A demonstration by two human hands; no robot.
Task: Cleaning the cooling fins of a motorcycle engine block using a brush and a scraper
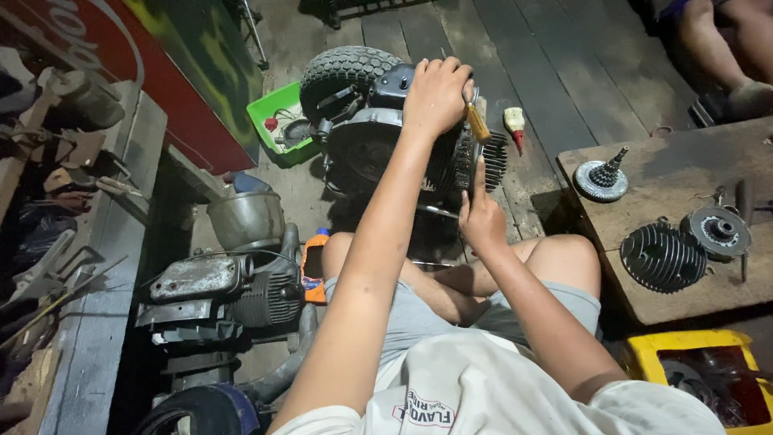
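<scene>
A small engine (366,145) with a knobbly tyre (342,68) behind it stands on the plank floor in front of my crossed legs. My left hand (435,93) reaches over its top, shut on a tool with an amber handle (478,122) that points down beside the cooling fins (495,157). My right hand (481,213) is lower, holding nothing, with its forefinger stretched up against the fins.
A green tray (266,121) of small parts lies beyond the engine; a small red-tipped bottle (514,125) is to its right. A wooden board (684,161) carries a finned cylinder (662,256) and gears. Also a yellow crate (644,354), another engine (233,290), and another person's legs (725,48).
</scene>
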